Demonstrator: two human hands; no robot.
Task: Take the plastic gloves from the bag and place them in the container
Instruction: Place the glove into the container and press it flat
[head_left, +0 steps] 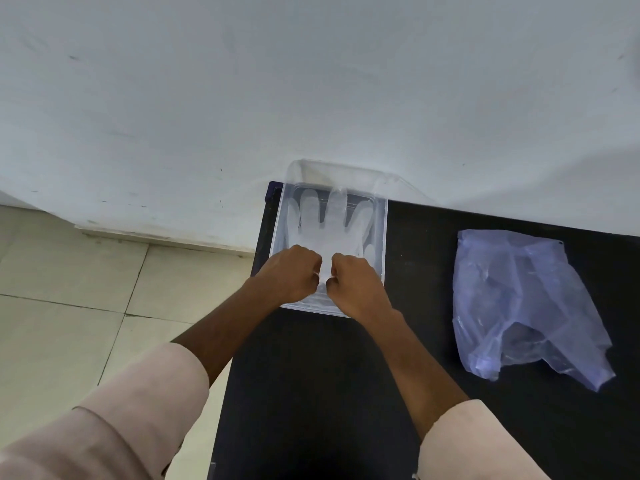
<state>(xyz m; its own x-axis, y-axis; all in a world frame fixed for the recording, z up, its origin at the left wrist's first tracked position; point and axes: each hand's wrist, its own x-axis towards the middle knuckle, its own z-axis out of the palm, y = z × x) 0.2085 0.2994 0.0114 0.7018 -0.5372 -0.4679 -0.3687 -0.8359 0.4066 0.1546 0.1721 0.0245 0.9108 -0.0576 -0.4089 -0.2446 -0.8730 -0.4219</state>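
Note:
A clear plastic container [380,237] stands at the far left corner of a black table [329,375]. A translucent plastic glove [332,223] lies flat inside it, fingers pointing away from me. My left hand [292,273] and my right hand [353,284] are side by side over the container's near end, both pinching the glove's cuff. A crumpled bluish plastic bag [519,306] lies on the table to the right, apart from both hands.
A white wall rises right behind the table and the container. Pale floor tiles [69,289] lie to the left, past the table's left edge. The container's clear lid [346,171] leans against the wall behind it.

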